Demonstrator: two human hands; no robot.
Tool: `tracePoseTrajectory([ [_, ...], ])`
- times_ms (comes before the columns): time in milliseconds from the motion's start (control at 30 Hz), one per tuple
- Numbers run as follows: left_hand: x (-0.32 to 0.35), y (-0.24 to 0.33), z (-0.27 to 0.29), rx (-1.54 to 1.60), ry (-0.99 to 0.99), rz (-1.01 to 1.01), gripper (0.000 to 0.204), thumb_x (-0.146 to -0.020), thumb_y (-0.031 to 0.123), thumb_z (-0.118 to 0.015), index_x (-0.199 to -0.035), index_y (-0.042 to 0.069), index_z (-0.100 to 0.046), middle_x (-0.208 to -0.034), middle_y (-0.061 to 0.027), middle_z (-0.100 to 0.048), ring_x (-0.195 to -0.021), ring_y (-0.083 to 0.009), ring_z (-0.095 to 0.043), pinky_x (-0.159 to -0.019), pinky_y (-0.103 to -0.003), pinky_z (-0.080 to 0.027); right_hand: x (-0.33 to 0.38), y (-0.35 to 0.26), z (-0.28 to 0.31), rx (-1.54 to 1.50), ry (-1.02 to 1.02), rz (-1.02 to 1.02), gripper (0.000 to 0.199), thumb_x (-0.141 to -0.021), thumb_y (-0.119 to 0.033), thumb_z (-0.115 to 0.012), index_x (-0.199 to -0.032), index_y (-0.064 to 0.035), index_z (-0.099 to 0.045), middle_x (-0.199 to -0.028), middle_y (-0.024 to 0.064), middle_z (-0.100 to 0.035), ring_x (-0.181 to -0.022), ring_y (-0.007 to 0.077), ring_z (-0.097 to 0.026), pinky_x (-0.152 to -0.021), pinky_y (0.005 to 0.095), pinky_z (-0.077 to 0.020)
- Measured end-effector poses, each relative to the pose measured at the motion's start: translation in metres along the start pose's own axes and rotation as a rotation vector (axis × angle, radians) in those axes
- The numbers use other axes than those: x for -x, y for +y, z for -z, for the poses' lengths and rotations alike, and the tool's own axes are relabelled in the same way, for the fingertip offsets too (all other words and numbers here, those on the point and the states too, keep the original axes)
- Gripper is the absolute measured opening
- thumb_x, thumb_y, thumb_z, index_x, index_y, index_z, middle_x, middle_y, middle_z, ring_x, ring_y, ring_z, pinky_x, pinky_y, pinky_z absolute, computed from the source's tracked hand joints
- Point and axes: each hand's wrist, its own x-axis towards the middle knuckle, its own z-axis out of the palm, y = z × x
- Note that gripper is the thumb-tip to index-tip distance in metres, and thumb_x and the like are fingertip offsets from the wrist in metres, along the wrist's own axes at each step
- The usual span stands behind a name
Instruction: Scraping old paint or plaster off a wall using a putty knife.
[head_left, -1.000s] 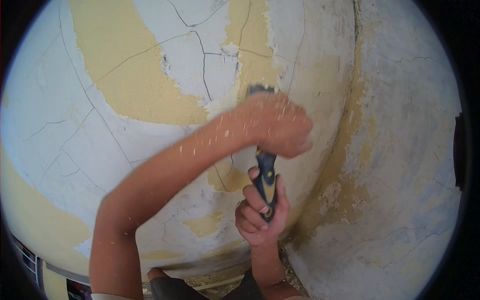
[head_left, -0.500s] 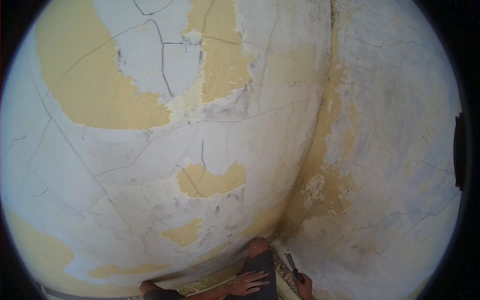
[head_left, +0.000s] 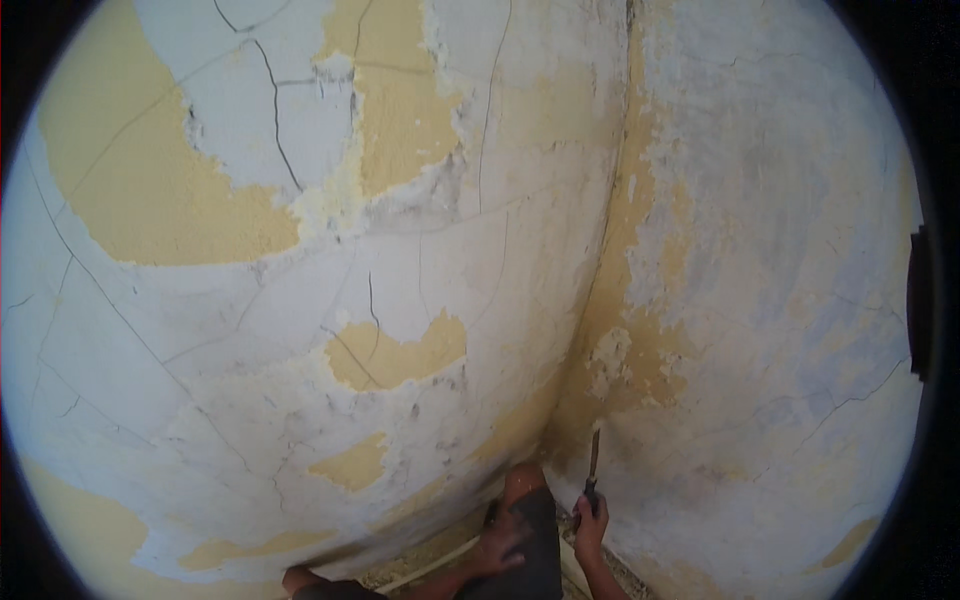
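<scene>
In my right hand [head_left: 591, 523] is a scraper [head_left: 594, 462] with a dark handle and a narrow-looking blade, seen nearly edge-on. The fingers are wrapped round the handle, and the blade points up. Its tip appears at the right-hand wall [head_left: 740, 300], near the corner, just below a patch of flaking paint [head_left: 610, 355]; whether it touches is hard to tell. My left hand [head_left: 500, 542] lies on my bent leg in dark shorts [head_left: 530, 540], near the knee. Its fingers look apart but are slightly blurred, and nothing shows in them.
The left-hand wall [head_left: 240, 320] is cracked, with white paint peeled off in yellow patches [head_left: 400, 350]. Both walls meet in a brownish corner [head_left: 600, 280]. Paint chips and debris [head_left: 432, 548] lie along the wall's foot. My other knee [head_left: 298, 577] is at lower left.
My right hand has risen with the scraper, from low beside the leg up to the right-hand wall. My left hand has shifted up toward the knee. The view has turned slightly right.
</scene>
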Motion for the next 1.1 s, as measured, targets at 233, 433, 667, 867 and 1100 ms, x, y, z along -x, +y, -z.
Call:
tracePoseTrajectory([
  [233,0.073,-0.057,-0.006,0.36,-0.667,0.943,0.047,-0.09,0.039,-0.039,-0.129,0.014,-0.046,-0.12,-0.0172,-0.054,-0.104,-0.0306,-0.056,-0.089,-0.041,-0.041,-0.004,-0.053,-0.025,0.018,-0.139,-0.001,0.035,-0.086,-0.025,-0.057,-0.11,0.0002,-0.051,-0.073,0.0029,-0.053,-0.049,0.0073,-0.046,-0.044,0.0225,-0.0355],
  [433,0.148,-0.066,-0.017,0.435,-0.592,0.967,0.047,-0.086,0.041,-0.048,-0.125,0.015,-0.051,-0.113,-0.0152,-0.059,-0.1,-0.0285,-0.058,-0.087,-0.04,-0.043,-0.009,-0.132,-0.079,-0.059,-0.36,0.137,0.041,-0.079,-0.018,-0.064,-0.111,0.001,-0.048,-0.067,0.0066,-0.054,-0.042,0.0103,-0.047,-0.037,0.0252,-0.0373],
  [667,0.18,-0.078,-0.027,0.307,-0.584,0.983,0.043,-0.086,0.037,-0.048,-0.123,0.015,-0.052,-0.116,-0.0135,-0.058,-0.104,-0.027,-0.057,-0.089,-0.039,-0.043,-0.018,-0.235,-0.15,-0.201,-0.511,0.313,0.047,-0.08,-0.012,-0.061,-0.124,-0.0044,-0.046,-0.083,0.006,-0.055,-0.055,0.0084,-0.05,-0.042,0.022,-0.0384],
  [867,0.211,-0.078,-0.039,0.311,-0.6,1.032,0.04,-0.087,0.033,-0.048,-0.121,0.014,-0.054,-0.119,-0.0121,-0.057,-0.106,-0.0256,-0.056,-0.091,-0.038,-0.042,-0.014,-0.29,-0.166,0.029,-0.526,0.54,0.046,-0.083,-0.006,-0.055,-0.128,-0.0109,-0.048,-0.099,0.0078,-0.059,-0.064,0.0089,-0.052,-0.051,0.0237,-0.0448],
  [1100,0.243,-0.08,-0.057,0.285,-0.67,1.0,0.031,-0.085,0.026,-0.052,-0.113,0.014,-0.06,-0.116,-0.0076,-0.059,-0.106,-0.022,-0.056,-0.089,-0.036,-0.044,-0.008,-0.322,-0.164,0.387,-0.353,0.855,0.038,-0.088,-0.015,-0.053,-0.126,-0.0089,-0.05,-0.102,0.0193,-0.062,-0.078,0.0237,-0.06,-0.079,0.0289,-0.0453],
])
